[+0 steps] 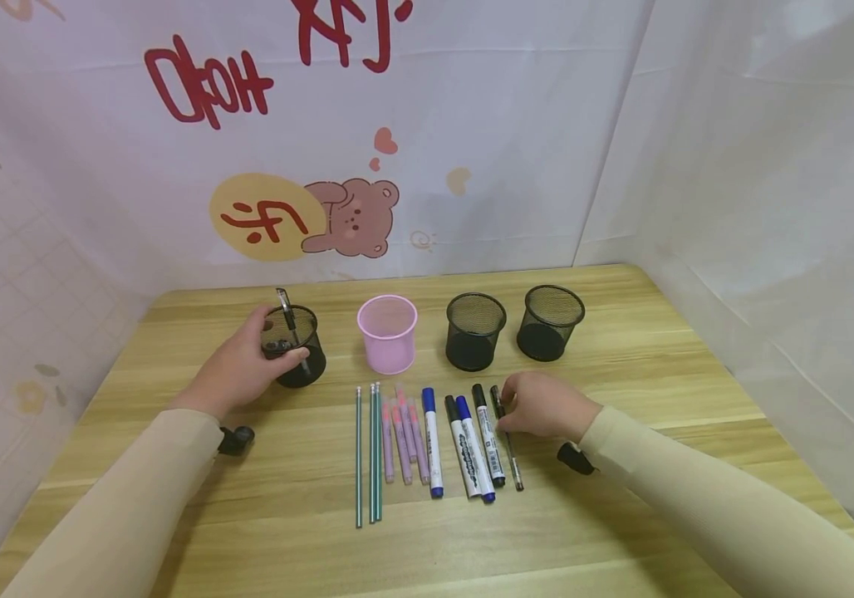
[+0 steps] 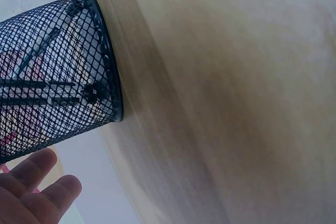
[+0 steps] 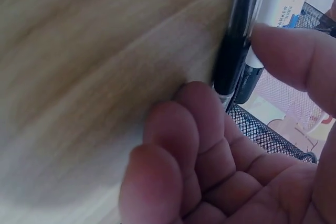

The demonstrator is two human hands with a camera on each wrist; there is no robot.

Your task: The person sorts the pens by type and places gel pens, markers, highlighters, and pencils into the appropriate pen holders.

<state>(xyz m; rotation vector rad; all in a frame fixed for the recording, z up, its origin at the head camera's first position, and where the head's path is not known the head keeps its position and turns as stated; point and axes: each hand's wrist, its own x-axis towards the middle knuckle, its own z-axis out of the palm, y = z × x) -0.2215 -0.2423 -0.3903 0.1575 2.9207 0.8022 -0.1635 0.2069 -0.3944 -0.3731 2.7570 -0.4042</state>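
Note:
At the left of the table, my left hand (image 1: 238, 363) holds a black mesh pen cup (image 1: 313, 359), its thumb across the near side. A pen (image 1: 287, 307) leans upright in that cup, and the left wrist view shows several dark pens (image 2: 37, 92) through the mesh. To the right, my right hand (image 1: 548, 404) pinches a clear-barrelled gel pen with a black cap (image 1: 513, 461) lying on the wood. The right wrist view has the thumb against the gel pen (image 3: 231, 59), fingers curled on its other side. Beside it lies a black-capped marker (image 1: 488, 436).
A pink mesh cup (image 1: 390, 353) and two black mesh cups, one middle (image 1: 472, 349) and one right (image 1: 544, 339), line the back. Green pencils (image 1: 358, 465), lilac pens (image 1: 403, 448), a blue-capped marker (image 1: 434, 444) and further markers (image 1: 472, 453) lie in front. Printed curtains (image 1: 509, 124) surround the table.

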